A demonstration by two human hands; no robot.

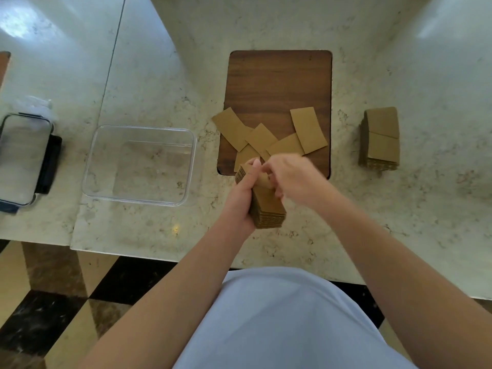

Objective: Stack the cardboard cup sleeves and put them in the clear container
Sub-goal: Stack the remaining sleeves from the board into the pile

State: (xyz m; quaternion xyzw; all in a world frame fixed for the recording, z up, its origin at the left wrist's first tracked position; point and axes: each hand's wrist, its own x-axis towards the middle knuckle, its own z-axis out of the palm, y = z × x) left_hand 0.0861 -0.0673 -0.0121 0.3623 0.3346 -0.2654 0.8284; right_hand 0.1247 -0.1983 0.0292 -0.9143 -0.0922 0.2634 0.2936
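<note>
The left hand [243, 193] gripped a stack of sleeves [269, 209], long axis running toward the person; the right hand [288, 177], blurred, pinched its top sleeve beside the clear container [138, 166].

Matt cardboard sleeves [269, 209] — glossy marble counter [399, 62], wooden board [279, 83].

Glossy marble counter [399, 62], checkered dark-and-tan floor [53, 302], window glare

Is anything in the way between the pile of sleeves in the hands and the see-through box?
Nothing visible. The stack of sleeves, gripped by the left hand, sits just right of the clear container, whose top is open, with only bare counter between them.
</note>
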